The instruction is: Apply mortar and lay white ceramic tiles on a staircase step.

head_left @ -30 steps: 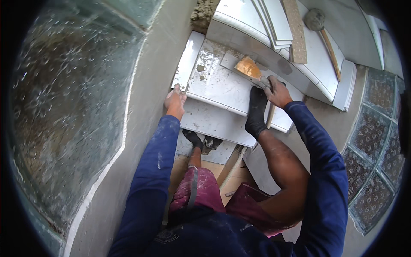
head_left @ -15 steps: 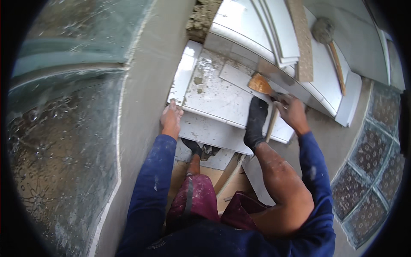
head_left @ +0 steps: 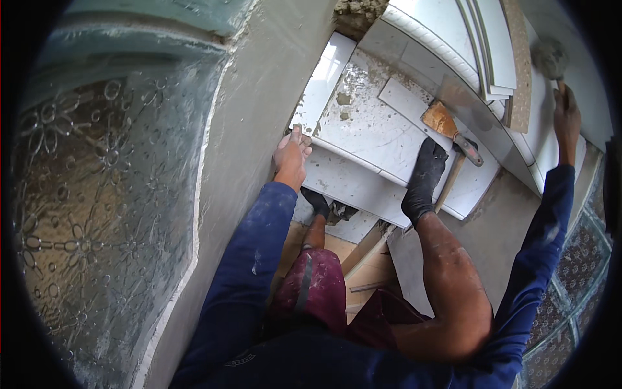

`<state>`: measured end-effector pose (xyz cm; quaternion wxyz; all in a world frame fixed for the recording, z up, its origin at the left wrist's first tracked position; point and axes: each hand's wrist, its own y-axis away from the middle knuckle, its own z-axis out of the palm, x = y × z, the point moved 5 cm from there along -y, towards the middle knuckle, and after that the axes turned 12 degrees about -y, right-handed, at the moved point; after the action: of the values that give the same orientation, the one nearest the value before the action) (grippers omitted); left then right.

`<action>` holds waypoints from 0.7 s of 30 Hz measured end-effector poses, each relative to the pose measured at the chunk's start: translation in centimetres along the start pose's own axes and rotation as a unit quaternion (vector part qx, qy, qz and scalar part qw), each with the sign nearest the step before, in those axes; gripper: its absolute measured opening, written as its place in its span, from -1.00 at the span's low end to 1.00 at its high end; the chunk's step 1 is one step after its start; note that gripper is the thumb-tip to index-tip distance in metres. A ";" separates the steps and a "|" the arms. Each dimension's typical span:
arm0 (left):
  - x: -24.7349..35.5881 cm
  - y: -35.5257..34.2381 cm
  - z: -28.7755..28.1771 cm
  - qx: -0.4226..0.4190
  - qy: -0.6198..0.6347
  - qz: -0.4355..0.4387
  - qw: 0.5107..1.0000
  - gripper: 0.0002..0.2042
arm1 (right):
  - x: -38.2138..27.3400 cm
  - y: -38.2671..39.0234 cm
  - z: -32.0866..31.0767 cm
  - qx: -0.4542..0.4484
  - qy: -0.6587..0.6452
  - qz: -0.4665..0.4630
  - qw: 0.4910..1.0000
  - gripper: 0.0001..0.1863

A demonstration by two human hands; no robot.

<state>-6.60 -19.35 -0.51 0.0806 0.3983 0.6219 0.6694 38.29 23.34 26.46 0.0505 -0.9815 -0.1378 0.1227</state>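
Grey rendered wall (head_left: 259, 110) runs up the left side, with patterned glass blocks (head_left: 84, 214) beyond it, and white tiled steps fill the upper middle. At the heart of the work is the white tile (head_left: 363, 185) on the step edge, lying flat just below a mortar-speckled tread (head_left: 372, 126). The left hand (head_left: 291, 155) presses on that tile's left end beside the wall, fingers together and flat, clamped on nothing. The right hand (head_left: 565, 120) is far off at the upper right, closed around the wooden handle of a round-headed mallet (head_left: 549, 57) near a stack of spare tiles (head_left: 489, 45). A scraper (head_left: 448, 126) with an orange-rusted blade lies loose on the tread, just beside a black-socked foot (head_left: 424, 181).

Judging from this, the tile could shift or tilt, since only 1 hand steadies it while the body stretches sideways. The foot so near the scraper could kick it off the step. A heavy mallet blow might crack the tile or chip its edge.
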 end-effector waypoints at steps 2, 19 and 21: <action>0.0 -0.3 -0.6 0.020 -0.009 0.003 1.000 -0.75 | -2.1 1.5 -3.5 0.020 0.047 0.019 0.999 -0.47; -0.2 -1.1 0.1 0.054 -0.004 0.015 0.998 -0.82 | -31.2 17.8 10.6 -0.222 -0.559 -0.127 0.789 -0.78; -0.1 -1.0 0.5 0.051 -0.006 0.008 0.999 -0.83 | -31.2 17.8 13.4 -0.214 -0.471 -0.167 0.839 -0.74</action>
<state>-6.56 -18.82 -1.46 0.0587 0.4106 0.6517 0.6350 10.40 -1.61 18.29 -0.2125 -0.7538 -0.3297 0.5272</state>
